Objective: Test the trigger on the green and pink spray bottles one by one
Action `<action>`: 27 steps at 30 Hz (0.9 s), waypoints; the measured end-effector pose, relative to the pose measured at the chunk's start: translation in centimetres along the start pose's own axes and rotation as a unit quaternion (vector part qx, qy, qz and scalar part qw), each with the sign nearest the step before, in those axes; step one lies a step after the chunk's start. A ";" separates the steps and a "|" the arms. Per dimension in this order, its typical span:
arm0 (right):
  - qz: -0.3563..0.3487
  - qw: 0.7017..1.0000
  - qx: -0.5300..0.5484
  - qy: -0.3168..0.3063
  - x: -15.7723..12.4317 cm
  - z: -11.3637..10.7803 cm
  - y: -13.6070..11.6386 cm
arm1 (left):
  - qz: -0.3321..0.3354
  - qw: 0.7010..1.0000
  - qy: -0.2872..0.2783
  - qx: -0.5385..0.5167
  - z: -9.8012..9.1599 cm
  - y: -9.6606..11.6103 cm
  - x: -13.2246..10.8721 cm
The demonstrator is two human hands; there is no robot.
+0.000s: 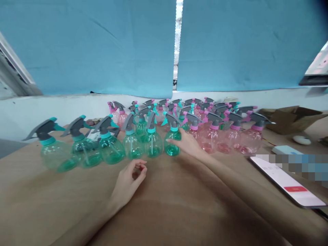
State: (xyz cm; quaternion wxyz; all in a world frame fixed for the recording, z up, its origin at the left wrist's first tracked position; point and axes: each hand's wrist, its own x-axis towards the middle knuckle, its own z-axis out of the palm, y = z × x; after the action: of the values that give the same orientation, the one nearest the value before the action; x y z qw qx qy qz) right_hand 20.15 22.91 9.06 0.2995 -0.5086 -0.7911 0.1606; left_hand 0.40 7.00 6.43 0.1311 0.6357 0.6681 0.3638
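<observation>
My right hand (189,142) is closed around the right side of a green spray bottle (172,147), which stands upright with a grey trigger head and turquoise collar. Its fingers are partly hidden behind the bottle. My left hand (130,181) rests over the table, loosely curled and holding nothing, with a gap between thumb and fingers. Just beyond it stand a clear green spray bottle (133,146) and another green spray bottle (153,145). Right of my right hand, a pink spray bottle (210,139) with a pink collar heads several more pink ones.
Several more spray bottles, pink and green, crowd behind the front row; a green bottle (57,155) stands leftmost. On the right lie a phone (284,177), a white box (287,149), a computer mouse (301,139) and an opened cardboard box (289,119). Blue curtains (107,48) hang behind.
</observation>
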 end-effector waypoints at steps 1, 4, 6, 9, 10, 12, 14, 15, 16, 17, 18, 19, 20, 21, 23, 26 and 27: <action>-0.002 1.000 -0.005 0.003 -0.3 -0.1 -0.1 | 0.003 1.000 0.001 -0.003 0.1 0.2 0.0; -0.004 0.999 -0.036 0.008 -1.8 -0.5 -0.3 | 0.025 0.999 0.010 -0.023 0.7 1.6 0.4; -0.004 0.998 -0.058 0.005 -3.0 -0.8 -0.6 | 0.045 0.997 0.034 -0.046 1.1 3.1 1.1; -0.010 0.997 -0.080 -0.002 -4.7 -1.5 -1.0 | 0.064 0.995 0.058 -0.057 1.7 5.7 2.4; -0.013 0.996 -0.085 -0.003 -5.2 -1.7 -1.1 | 0.073 0.994 0.066 -0.057 1.9 6.6 2.9; -0.030 0.996 -0.086 -0.003 -6.3 -1.9 -1.1 | 0.108 0.990 0.077 -0.048 2.4 8.1 3.9; -0.059 0.996 -0.074 -0.003 -7.5 -2.0 -1.0 | 0.110 0.989 0.083 -0.047 2.9 9.4 4.7; -0.075 0.995 -0.065 -0.002 -8.1 -2.0 -1.0 | 0.108 0.990 0.074 -0.052 3.2 9.9 5.0; -0.088 0.994 -0.058 0.000 -8.7 -1.9 -1.0 | 0.103 0.991 0.064 -0.060 3.5 10.3 5.2; -0.099 0.994 -0.052 0.003 -9.3 -1.9 -1.0 | 0.097 0.991 0.053 -0.070 3.7 10.6 5.3; -0.106 0.993 -0.050 0.003 -10.0 -1.8 -1.0 | 0.094 0.992 0.040 -0.079 3.9 10.9 5.3; -0.110 0.993 -0.047 -0.003 -10.6 -1.7 -1.1 | 0.094 0.991 0.030 -0.087 4.1 11.1 5.3; -0.109 0.993 -0.045 -0.016 -11.2 -1.6 -1.2 | 0.100 0.990 0.024 -0.095 4.2 11.2 5.2; -0.108 0.993 -0.042 -0.032 -11.7 -1.6 -1.3 | 0.108 0.989 0.021 -0.103 4.2 11.3 5.1; -0.115 0.991 -0.030 -0.063 -12.5 -1.6 -1.4 | 0.120 0.984 0.016 -0.128 4.2 11.3 5.0; -0.151 0.984 0.016 -0.096 -12.7 -1.9 -0.9 | 0.115 0.977 0.001 -0.177 3.8 10.6 5.0; -0.169 0.979 0.037 -0.107 -12.5 -2.0 -0.5 | 0.110 0.975 -0.005 -0.192 3.7 10.2 5.1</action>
State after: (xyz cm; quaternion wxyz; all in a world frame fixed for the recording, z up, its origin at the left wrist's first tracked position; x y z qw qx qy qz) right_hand 24.86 11.30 7.01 0.2544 -0.3359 -0.8866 0.1907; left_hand 9.67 12.28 12.01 0.2129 0.6703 0.5111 0.4942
